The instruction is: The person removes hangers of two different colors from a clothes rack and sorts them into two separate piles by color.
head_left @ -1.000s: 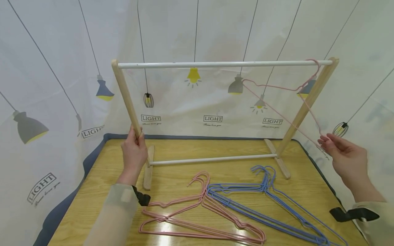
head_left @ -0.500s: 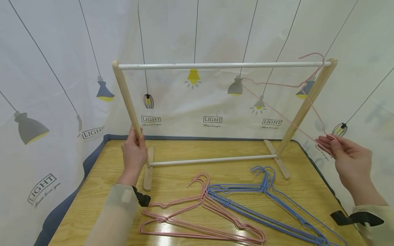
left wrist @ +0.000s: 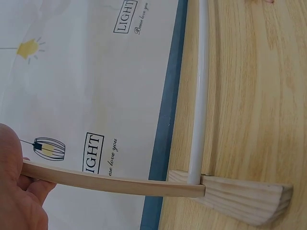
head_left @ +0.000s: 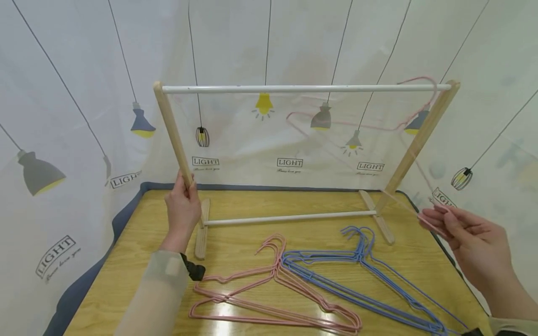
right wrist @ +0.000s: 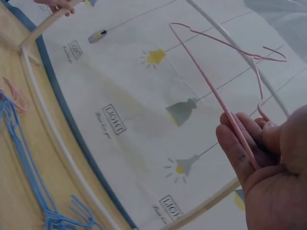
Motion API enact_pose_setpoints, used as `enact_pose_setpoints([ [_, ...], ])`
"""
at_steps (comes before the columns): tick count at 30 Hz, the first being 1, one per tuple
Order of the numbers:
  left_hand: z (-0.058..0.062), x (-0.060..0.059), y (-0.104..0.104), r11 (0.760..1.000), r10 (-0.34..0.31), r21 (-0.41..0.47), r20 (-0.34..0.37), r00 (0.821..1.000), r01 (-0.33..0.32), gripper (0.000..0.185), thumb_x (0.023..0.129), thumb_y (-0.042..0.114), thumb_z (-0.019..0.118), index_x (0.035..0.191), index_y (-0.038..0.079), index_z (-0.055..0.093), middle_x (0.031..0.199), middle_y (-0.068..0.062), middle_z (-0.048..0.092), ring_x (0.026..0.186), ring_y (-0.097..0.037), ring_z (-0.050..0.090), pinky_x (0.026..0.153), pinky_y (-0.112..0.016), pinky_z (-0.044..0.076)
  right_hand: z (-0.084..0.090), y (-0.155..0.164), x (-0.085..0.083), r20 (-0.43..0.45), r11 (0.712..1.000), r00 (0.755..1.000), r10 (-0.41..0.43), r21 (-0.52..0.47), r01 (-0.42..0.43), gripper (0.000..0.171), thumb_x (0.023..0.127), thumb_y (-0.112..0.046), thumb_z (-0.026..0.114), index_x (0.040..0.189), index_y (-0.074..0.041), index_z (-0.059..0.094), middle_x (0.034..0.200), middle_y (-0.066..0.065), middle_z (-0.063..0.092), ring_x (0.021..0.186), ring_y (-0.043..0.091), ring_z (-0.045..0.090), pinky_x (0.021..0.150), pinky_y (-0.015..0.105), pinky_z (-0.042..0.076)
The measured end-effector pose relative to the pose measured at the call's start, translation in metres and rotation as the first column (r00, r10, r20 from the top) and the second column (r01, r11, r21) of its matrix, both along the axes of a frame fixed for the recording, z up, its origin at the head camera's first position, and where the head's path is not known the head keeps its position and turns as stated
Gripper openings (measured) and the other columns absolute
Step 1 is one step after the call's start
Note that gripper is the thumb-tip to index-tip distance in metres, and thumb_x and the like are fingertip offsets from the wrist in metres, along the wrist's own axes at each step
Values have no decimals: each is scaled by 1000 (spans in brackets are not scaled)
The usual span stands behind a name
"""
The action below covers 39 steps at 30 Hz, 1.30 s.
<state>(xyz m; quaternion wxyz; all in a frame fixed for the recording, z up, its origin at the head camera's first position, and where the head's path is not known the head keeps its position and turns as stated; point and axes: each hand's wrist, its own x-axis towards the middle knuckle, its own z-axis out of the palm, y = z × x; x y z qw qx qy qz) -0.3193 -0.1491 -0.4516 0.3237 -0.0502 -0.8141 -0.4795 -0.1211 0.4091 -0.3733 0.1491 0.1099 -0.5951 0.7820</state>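
My left hand (head_left: 181, 207) grips the left wooden upright (head_left: 173, 135) of a clothes rack, partway up. With my right hand (head_left: 479, 245) I pinch the lower right corner of a pink wire hanger (right wrist: 211, 86), thumb on top of the fingers. The hanger is tilted, its hook (head_left: 435, 93) up at the right end of the rack's white top rail (head_left: 269, 88). Hook and rail overlap in the head view, the hook's tip just above the rail. In the left wrist view, my left fingers curl round the upright above its wooden foot (left wrist: 244, 199).
On the wooden table (head_left: 138, 261), several pink hangers (head_left: 279, 262) lie stacked at the front, overlapped by several blue hangers (head_left: 360, 252) to their right. A lower white bar (head_left: 290, 217) joins the rack's feet. A lamp-printed cloth (head_left: 235, 121) stands behind.
The pink hanger's hook rose off the rail, then came lower again, and the hanger's far end swung left. My right hand dropped a little. The left hand stayed on the upright.
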Motion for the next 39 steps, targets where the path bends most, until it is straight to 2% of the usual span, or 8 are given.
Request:
enact_pose_setpoints([
  [3,1,-1,0,1000,-1,2,0,1000,1,29,110,13,59,138,6,63,123,-22,73,88,-35,76,67,-50,58,-23,-13,11,63,991,989,131,-8,-130,33,110,7,42,136,12,63,122,23,73,111,31,73,92,41,55],
  [8,1,-1,0,1000,1,10,13,1000,-1,31,110,13,59,139,6,63,124,-22,73,91,-36,76,67,-51,58,-72,-37,23,168,959,947,276,18,-283,35,112,6,39,134,7,67,120,21,74,112,30,73,94,43,54],
  [13,1,0,0,1000,-5,24,28,1000,5,35,109,13,60,144,9,61,128,-23,71,99,-37,75,71,-52,59,-118,-57,27,233,906,880,414,-13,-423,39,114,5,33,135,5,65,121,15,74,112,27,72,96,41,55],
  [17,0,0,-1,1000,-3,22,27,1000,2,37,109,11,59,146,10,60,128,-22,71,97,-37,75,70,-52,59,-142,-72,30,284,860,816,503,-73,-504,42,114,4,31,136,-1,66,123,10,73,113,23,71,98,39,55],
  [21,0,0,-1,1000,-5,18,22,1000,5,37,110,12,59,147,10,60,128,-21,71,96,-36,76,70,-51,59,-156,-85,31,288,830,779,556,-141,-540,45,115,4,30,135,-6,69,122,10,73,114,21,71,98,37,54],
  [32,1,-1,0,1000,-5,7,20,1000,5,35,110,13,59,145,10,60,124,-22,73,92,-35,76,69,-51,59,-174,-106,36,309,826,766,564,-188,-532,40,114,2,35,132,-5,70,120,11,75,113,21,72,94,33,56],
  [36,2,0,-1,1000,-6,9,19,1000,6,34,110,13,59,144,9,60,124,-23,73,93,-36,76,69,-52,59,-178,-112,38,300,797,739,604,-256,-547,37,114,1,37,133,-2,69,122,13,74,115,24,71,97,39,55],
  [39,2,-1,-1,1000,-6,9,18,1000,6,33,110,13,59,142,9,61,123,-23,73,92,-37,76,69,-52,59,-178,-116,40,329,805,736,592,-274,-525,32,114,-2,42,132,0,68,122,14,74,115,26,71,98,43,55],
])
